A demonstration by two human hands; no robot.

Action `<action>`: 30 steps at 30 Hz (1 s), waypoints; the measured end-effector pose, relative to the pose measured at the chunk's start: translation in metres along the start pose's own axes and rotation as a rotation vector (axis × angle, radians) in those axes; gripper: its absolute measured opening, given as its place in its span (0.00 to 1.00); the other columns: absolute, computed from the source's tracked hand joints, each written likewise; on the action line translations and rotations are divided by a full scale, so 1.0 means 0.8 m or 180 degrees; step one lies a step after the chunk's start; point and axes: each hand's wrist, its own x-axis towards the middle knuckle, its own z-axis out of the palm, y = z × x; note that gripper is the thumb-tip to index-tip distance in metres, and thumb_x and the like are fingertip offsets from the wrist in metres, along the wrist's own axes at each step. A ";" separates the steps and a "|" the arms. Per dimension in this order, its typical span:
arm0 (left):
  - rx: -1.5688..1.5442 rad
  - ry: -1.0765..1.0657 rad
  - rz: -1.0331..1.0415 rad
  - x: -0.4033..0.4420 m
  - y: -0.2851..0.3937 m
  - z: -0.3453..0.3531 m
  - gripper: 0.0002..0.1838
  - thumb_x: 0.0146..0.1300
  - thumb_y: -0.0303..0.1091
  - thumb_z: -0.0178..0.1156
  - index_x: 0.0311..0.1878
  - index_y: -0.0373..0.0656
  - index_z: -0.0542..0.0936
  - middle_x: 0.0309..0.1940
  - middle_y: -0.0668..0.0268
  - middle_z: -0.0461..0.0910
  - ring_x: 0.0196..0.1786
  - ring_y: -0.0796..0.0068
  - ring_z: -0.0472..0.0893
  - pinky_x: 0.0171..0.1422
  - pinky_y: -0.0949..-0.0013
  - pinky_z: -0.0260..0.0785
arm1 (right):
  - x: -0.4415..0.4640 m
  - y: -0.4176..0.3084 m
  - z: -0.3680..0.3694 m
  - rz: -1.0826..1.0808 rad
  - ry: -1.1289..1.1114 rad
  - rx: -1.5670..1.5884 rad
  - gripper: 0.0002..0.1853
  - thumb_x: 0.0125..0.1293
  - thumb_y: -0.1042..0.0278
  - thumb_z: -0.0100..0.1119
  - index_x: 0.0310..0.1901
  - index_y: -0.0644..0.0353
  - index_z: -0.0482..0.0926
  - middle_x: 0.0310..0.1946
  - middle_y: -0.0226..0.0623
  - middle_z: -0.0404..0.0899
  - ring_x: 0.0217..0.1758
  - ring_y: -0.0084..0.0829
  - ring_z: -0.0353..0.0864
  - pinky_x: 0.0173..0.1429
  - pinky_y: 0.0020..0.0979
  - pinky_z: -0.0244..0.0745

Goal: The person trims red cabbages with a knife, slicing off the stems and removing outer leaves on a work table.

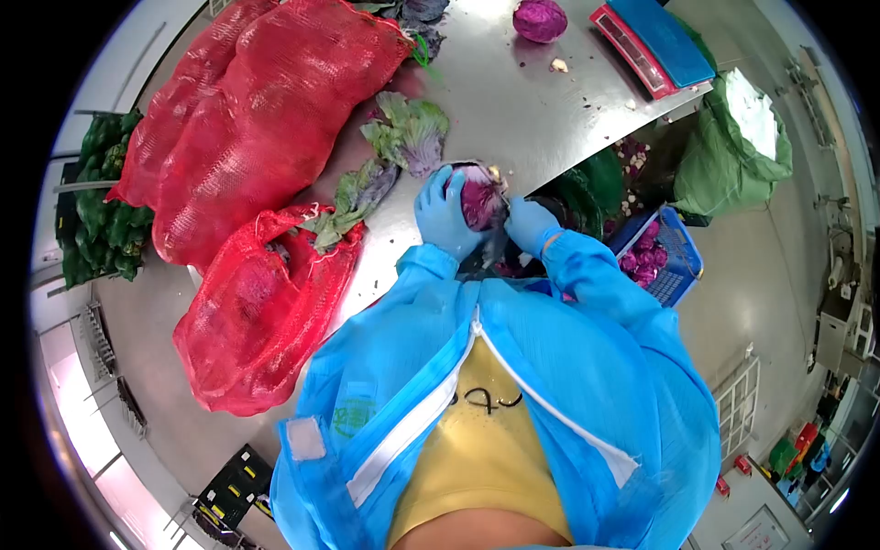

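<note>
At the near edge of the steel table, a purple cabbage (480,200) rests against my left hand (442,215), whose blue-gloved fingers wrap round its left side. On the cabbage's right is my right hand (532,225), also gloved, with its fingers closed. What it holds is too small and hidden to make out. Loose outer leaves (410,133) lie on the table beyond my left hand, and another leaf (356,197) hangs over the opening of a red mesh sack (261,312).
Large full red mesh sacks (266,101) cover the table's left side. Another cabbage (540,20) sits near a red and blue device (651,46) at the far right. Below the right edge are a blue crate (676,266) of purple cabbages and a green sack (724,165).
</note>
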 end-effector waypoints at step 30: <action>-0.2380 -0.0186 -0.1237 -0.065 -0.148 -0.035 0.67 0.23 0.46 0.82 0.68 0.42 0.51 0.64 0.58 0.58 0.66 0.60 0.62 0.72 0.60 0.53 | 0.022 0.042 0.074 0.0353 0.0652 0.0193 0.15 0.64 0.58 0.48 0.45 0.59 0.67 0.34 0.54 0.80 0.38 0.53 0.80 0.42 0.51 0.73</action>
